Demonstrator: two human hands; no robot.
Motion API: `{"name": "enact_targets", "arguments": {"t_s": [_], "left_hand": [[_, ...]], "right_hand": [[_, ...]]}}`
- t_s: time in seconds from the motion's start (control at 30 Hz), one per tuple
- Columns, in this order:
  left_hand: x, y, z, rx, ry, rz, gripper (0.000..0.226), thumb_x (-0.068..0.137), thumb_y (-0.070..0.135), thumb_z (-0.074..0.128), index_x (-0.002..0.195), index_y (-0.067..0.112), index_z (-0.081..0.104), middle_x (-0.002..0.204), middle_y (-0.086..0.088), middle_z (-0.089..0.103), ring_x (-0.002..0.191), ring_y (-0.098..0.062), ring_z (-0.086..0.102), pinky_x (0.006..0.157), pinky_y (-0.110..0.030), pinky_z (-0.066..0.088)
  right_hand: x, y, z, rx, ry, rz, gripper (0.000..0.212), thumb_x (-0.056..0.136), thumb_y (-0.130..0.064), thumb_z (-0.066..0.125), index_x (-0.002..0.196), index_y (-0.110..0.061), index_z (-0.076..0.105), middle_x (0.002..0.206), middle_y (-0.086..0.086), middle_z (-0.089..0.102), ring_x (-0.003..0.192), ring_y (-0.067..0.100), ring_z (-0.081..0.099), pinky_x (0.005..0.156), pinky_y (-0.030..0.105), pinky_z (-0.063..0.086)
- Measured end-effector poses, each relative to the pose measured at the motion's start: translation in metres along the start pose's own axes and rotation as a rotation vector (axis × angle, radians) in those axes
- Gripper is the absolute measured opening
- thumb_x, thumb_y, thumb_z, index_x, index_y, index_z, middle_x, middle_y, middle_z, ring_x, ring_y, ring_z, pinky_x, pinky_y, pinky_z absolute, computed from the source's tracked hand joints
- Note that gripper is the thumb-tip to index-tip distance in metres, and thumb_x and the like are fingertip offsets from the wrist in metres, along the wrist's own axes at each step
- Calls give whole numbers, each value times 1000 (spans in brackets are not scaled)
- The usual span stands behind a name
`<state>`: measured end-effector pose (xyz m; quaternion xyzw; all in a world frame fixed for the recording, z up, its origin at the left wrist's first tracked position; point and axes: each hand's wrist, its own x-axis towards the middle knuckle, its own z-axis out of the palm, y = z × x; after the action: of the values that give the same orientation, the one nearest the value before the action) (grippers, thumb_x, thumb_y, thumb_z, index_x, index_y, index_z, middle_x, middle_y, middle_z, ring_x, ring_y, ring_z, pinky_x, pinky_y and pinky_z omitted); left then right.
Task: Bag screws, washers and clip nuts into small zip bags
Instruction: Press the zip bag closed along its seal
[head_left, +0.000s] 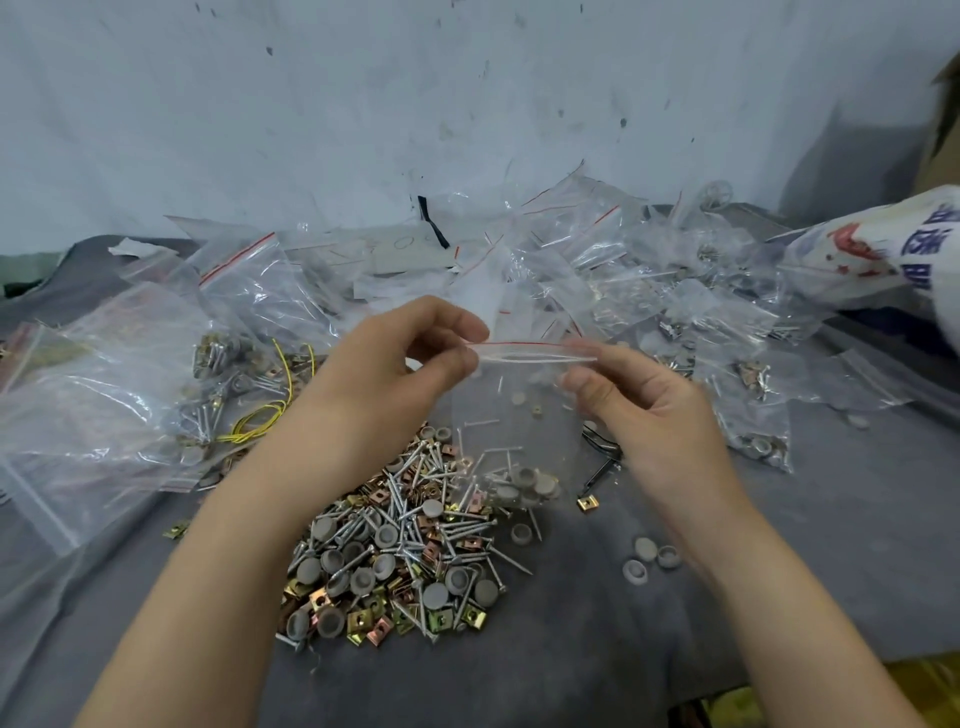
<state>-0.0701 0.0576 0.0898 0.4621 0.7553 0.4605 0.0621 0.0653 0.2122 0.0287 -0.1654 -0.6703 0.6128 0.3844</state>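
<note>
1. Fingers (460, 358) of the left hand (395, 364) pinch one end of the zip bag (519, 441) at its mouth; the right hand (639, 410) pinches the other end.
2. It hangs over the loose pile (395, 551) on the counter (571, 654), parts sunk low.
3. Likely thin, slippery, limp film, bottom-heavy: best held by the stiffer zip strip (535, 354).

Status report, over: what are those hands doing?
Left hand, right hand pinch zip bag at top ends. Seal looks partly open; screws, washers inside. Loose pile beneath, nothing blocking.

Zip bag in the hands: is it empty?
No, screws and grey washers lie inside the zip bag.
</note>
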Motion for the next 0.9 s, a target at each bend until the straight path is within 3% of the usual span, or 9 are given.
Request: {"name": "enact_targets", "arguments": {"t_s": [0.13,0.23,0.4,0.7,0.9], "left_hand": [[0,-9,7,-296,67,-60,27,92,10,66,109,31,66,92,5,73,88,-6,66,83,-23,48],[0,-18,18,-402,92,-135,25,92,12,66,111,29,66,88,5,72,82,-7,64,75,-24,50],[-2,-30,31,-390,108,-238,11,93,18,65,101,23,70,88,-1,74,77,-4,65,69,-18,52],[-1,-33,28,-318,137,-189,8,92,30,65,90,28,72,81,5,73,74,0,63,65,-9,48],[0,-31,23,-320,137,-152,7,90,36,65,88,33,72,87,-2,72,73,-6,60,72,-28,51]], "right_hand": [[3,3,0,72,109,44,16,76,-39,70,86,-30,78,82,-8,76,77,7,65,77,20,55],[3,7,1,121,127,79,24,73,-46,71,87,-28,79,83,-7,76,76,7,66,76,22,57],[5,8,6,149,125,86,18,76,-46,70,85,-35,80,82,-8,76,73,3,66,72,16,56],[10,9,9,158,146,72,18,77,-45,71,84,-31,80,77,-7,73,72,3,64,69,16,54],[8,9,10,125,149,6,18,76,-50,72,89,-40,80,75,-10,72,71,2,62,76,20,55]]}}
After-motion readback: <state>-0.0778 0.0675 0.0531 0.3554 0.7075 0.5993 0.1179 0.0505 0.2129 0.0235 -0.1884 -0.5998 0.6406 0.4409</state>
